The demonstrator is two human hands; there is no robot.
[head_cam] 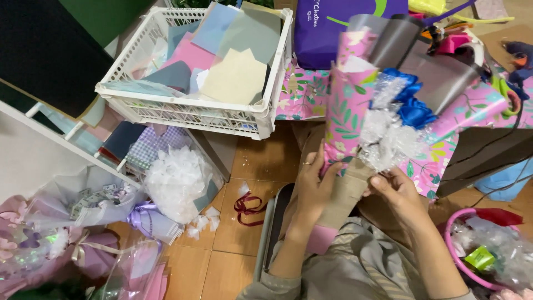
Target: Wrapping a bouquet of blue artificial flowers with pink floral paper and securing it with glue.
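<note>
A bouquet stands upright in front of me, with blue fabric flowers and clear crinkled cellophane at its middle. Pink floral wrapping paper and grey sheets surround them. My left hand, a ring on one finger, grips the lower edge of the pink paper on the bouquet's left side. My right hand pinches the base of the cellophane from below. Both hands hold the bouquet above my lap.
A white plastic basket of coloured paper sheets sits at the upper left. A purple bag lies behind the bouquet. A dark red ribbon is on the tiled floor. Wrapped bouquets lie at left, a pink basket at right.
</note>
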